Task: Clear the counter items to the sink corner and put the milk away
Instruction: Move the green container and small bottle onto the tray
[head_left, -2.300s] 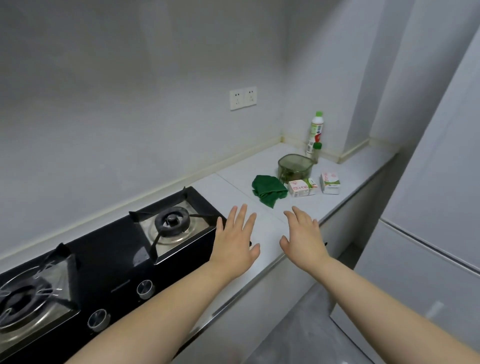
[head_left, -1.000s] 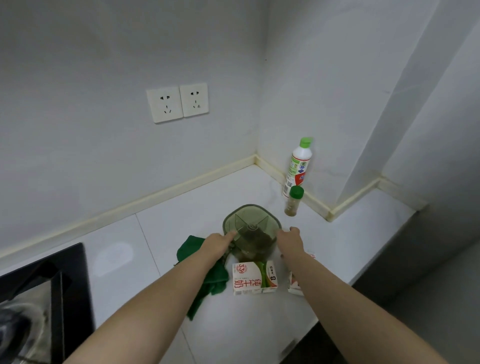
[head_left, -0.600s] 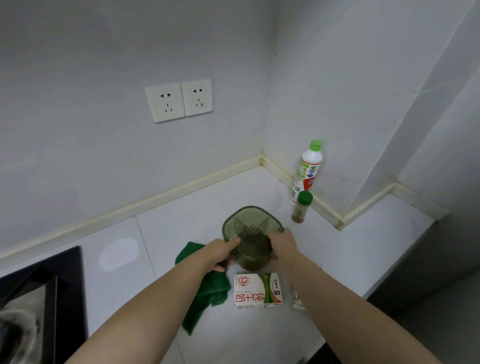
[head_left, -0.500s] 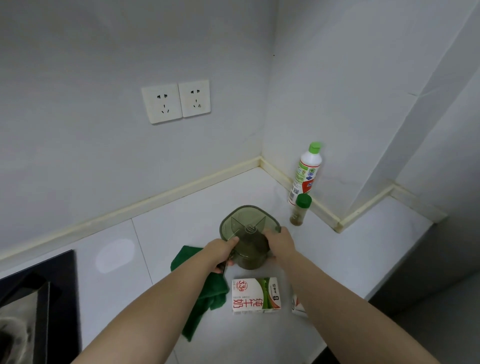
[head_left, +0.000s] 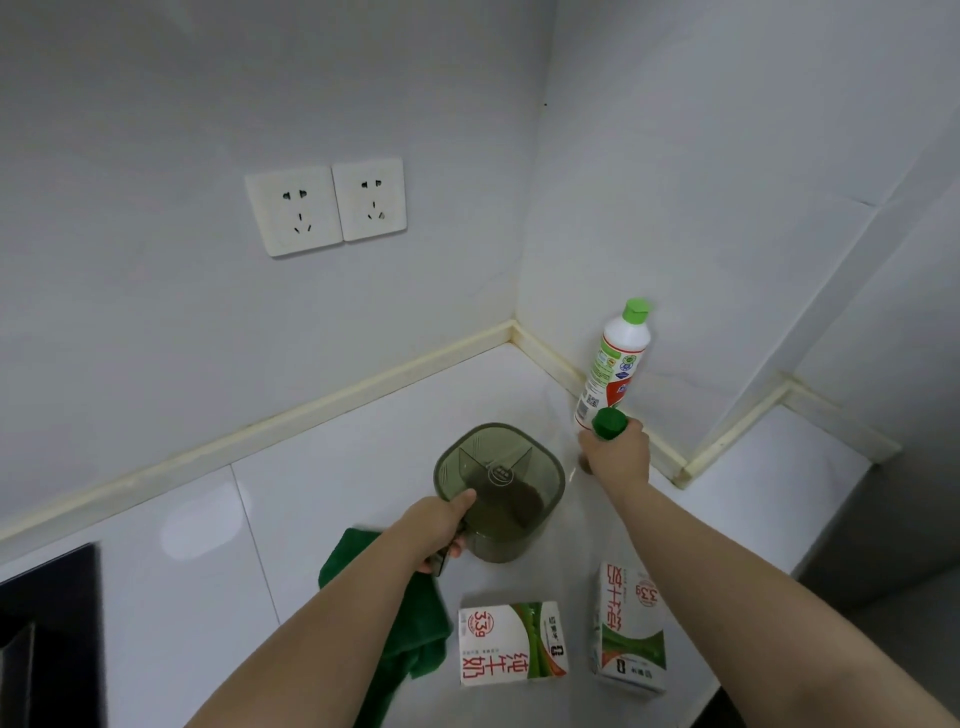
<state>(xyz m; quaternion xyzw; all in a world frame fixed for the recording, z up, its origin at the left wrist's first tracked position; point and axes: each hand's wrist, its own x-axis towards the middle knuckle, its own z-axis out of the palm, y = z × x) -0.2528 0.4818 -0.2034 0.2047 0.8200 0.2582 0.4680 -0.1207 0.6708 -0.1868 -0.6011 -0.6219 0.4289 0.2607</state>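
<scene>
Nearer than both hands, one milk carton (head_left: 511, 642) is lying flat on the worktop (head_left: 337, 467) and a second carton (head_left: 623, 634) is lying beside the right forearm — light, stiff card, probably best pinched across the narrow sides. The left hand (head_left: 439, 530) is gripping the near rim of a rigid green jug (head_left: 498, 483). The right hand (head_left: 618, 460) is gripping a small green-capped bottle (head_left: 609, 423) beside a tall white bottle (head_left: 615, 364) — likely smooth, so holding its body seems safest.
</scene>
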